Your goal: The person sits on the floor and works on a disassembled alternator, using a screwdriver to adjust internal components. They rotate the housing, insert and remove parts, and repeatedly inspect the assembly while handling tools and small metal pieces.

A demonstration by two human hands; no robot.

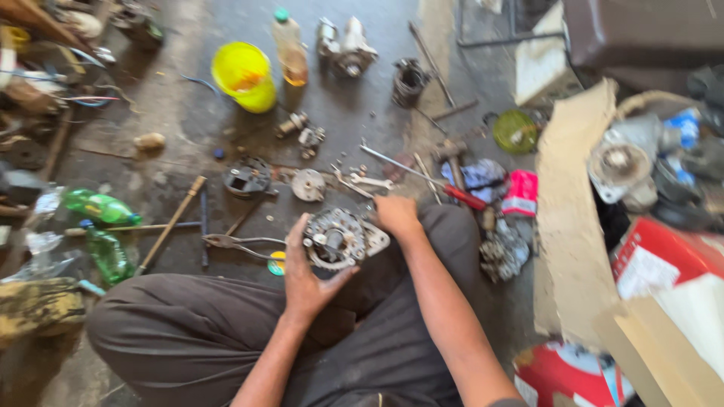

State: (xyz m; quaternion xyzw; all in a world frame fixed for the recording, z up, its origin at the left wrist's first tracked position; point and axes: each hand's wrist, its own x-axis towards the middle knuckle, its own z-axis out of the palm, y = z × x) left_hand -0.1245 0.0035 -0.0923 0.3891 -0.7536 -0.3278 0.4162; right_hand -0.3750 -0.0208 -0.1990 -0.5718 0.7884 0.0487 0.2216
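I sit cross-legged on a dirty concrete floor. My left hand (305, 277) grips a round metal alternator housing (337, 240) from its left and lower side, holding it over my lap. My right hand (397, 214) rests on the housing's upper right edge, fingers curled over it. A red-handled screwdriver (422, 178) and small wrenches (363, 182) lie on the floor just beyond my right hand. Pliers (237, 243) lie to the left of the housing.
A yellow bowl (243, 75), an oil bottle (289, 49), a motor part (345, 49), round metal parts (247, 178), green plastic bottles (100, 208), a hammer handle (170, 224), cardboard (572, 218) and red boxes (664, 256) crowd the floor.
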